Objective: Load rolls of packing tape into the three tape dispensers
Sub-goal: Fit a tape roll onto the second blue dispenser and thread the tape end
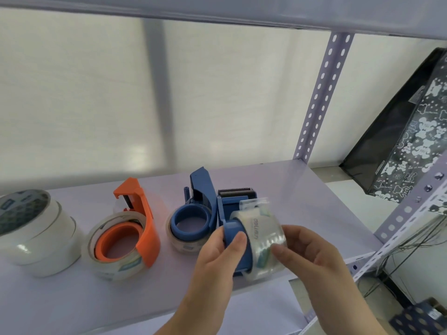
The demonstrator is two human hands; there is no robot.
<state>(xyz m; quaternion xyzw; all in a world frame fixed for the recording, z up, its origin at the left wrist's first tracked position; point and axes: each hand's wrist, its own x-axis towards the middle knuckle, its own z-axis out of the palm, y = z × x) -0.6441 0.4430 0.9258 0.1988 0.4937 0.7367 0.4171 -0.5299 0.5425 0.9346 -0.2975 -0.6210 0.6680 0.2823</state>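
My left hand (219,252) grips the round hub of a blue tape dispenser (235,209) held just above the shelf. A clear tape roll (262,240) sits on that hub, and my right hand (312,252) holds the roll's outer face with curled fingers. A loose strip of tape rises from the roll toward the dispenser's toothed blade (234,191). To the left, a second blue dispenser (193,213) lies on the shelf with a tape roll around its hub. Further left lies an orange dispenser (142,226) with a tape roll on it.
A stack of spare white tape rolls (36,233) stands at the far left of the lilac shelf (278,180). A perforated shelf post (319,97) rises at the back right. A black printed bag (406,131) leans against the wall on the right.
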